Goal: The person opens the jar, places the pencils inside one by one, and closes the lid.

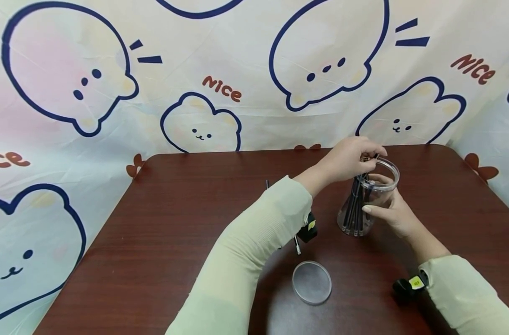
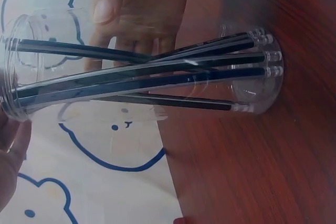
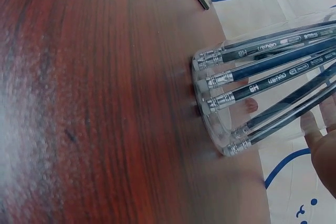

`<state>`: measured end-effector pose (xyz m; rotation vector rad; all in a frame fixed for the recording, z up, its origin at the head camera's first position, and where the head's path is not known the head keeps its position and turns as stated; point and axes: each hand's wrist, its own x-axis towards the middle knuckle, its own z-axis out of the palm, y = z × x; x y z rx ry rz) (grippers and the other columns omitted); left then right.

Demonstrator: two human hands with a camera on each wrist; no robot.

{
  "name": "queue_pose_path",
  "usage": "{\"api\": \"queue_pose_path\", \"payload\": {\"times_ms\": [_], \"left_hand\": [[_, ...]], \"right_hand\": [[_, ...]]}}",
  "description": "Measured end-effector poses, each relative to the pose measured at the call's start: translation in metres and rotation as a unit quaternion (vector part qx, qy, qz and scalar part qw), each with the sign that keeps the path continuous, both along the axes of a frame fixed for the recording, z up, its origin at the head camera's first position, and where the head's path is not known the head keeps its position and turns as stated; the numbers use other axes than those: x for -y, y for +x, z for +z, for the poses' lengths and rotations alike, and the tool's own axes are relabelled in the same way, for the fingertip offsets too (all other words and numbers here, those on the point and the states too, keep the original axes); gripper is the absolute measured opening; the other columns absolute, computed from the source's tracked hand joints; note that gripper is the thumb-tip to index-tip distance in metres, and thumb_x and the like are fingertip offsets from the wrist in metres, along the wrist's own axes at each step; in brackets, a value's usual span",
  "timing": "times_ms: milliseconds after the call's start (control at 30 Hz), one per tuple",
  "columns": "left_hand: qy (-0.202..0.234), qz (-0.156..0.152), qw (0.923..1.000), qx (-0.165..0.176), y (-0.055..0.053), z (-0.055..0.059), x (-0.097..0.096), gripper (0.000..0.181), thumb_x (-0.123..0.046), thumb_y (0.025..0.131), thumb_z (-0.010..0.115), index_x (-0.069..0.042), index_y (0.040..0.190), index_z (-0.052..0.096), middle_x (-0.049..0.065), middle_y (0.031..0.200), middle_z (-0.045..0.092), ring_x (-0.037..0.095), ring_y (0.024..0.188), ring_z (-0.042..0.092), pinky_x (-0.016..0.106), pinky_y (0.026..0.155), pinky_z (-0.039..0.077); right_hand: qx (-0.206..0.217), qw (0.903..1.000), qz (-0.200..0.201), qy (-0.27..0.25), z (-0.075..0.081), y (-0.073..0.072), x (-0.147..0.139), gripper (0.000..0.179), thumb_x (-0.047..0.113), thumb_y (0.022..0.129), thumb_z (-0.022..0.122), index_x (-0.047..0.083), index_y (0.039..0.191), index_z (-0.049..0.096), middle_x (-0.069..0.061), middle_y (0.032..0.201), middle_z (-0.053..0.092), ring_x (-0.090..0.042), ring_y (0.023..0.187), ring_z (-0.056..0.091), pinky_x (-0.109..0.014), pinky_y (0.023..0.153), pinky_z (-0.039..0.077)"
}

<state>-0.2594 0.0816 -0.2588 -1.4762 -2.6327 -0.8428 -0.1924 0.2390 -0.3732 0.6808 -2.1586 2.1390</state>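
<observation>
A clear plastic jar (image 1: pixel 378 197) stands on the table, tilted slightly, with several dark pencils (image 1: pixel 355 209) inside, their eraser ends down. My right hand (image 1: pixel 390 211) holds the jar from the right side, thumb in front and fingers behind. At the jar's mouth, my left hand (image 1: pixel 352 158) pinches the upper end of a pencil between thumb and fingers. Metal ferrules and "HB" lettering show on the pencils (image 3: pixel 278 80) in the right wrist view. Left fingers (image 2: pixel 13 145) appear by the jar's rim in the left wrist view.
A round clear lid (image 1: pixel 311 282) lies on the brown table (image 1: pixel 175 223) in front of the jar. More pencil ends (image 1: pixel 298 245) show around my left sleeve, which hides the rest. A cartoon-printed cloth (image 1: pixel 246 121) hangs behind the table.
</observation>
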Motion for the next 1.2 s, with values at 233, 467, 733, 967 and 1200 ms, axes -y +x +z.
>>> {"api": "queue_pose_path", "payload": {"times_ms": [233,467,733,967,1200], "left_hand": [[0.077,0.017,0.9925,0.094,0.0,0.0,0.008,0.024,-0.018,0.087,0.05,-0.012,0.109,0.058,-0.005,0.095,0.052,0.002,0.085,0.046,0.009,0.072,0.036],[0.151,0.058,0.9698,0.183,0.001,-0.003,0.026,0.018,-0.02,0.089,0.049,-0.013,0.102,0.059,-0.007,0.097,0.054,0.002,0.088,0.047,0.013,0.073,0.038],[0.141,0.094,0.9551,0.243,-0.007,-0.014,0.057,0.018,-0.025,0.088,0.05,-0.014,0.1,0.059,-0.006,0.097,0.055,0.008,0.087,0.049,0.019,0.071,0.041],[0.094,0.141,0.9528,0.252,-0.011,-0.027,0.088,0.021,-0.029,0.088,0.05,-0.017,0.102,0.058,-0.005,0.1,0.052,0.012,0.087,0.049,0.024,0.071,0.042],[0.078,0.188,0.9359,0.288,-0.014,-0.048,0.115,0.018,-0.026,0.087,0.052,-0.016,0.101,0.058,-0.002,0.093,0.055,0.015,0.087,0.052,0.031,0.074,0.044]], "right_hand": [[-0.008,0.9997,0.012,-0.018,0.002,0.0,0.0,0.064,-0.014,0.077,0.051,0.011,0.128,0.021,-0.001,0.121,0.035,-0.008,0.106,0.04,-0.017,0.079,0.039],[-0.021,0.9986,0.024,-0.042,0.001,-0.001,0.003,0.063,-0.018,0.075,0.049,0.009,0.127,0.026,-0.003,0.118,0.042,-0.011,0.102,0.045,-0.02,0.078,0.04],[-0.009,0.9993,0.012,-0.036,-0.002,0.0,0.002,0.062,-0.017,0.075,0.05,0.011,0.126,0.027,-0.001,0.116,0.044,-0.009,0.102,0.046,-0.019,0.079,0.04],[-0.005,0.9994,-0.002,-0.034,-0.002,0.0,0.002,0.062,-0.018,0.075,0.05,0.01,0.125,0.028,-0.001,0.115,0.046,-0.008,0.101,0.047,-0.019,0.078,0.041],[-0.006,0.9993,-0.001,-0.037,-0.001,0.001,0.003,0.06,-0.017,0.075,0.051,0.009,0.124,0.029,-0.001,0.113,0.046,-0.009,0.1,0.049,-0.02,0.077,0.042]]}}
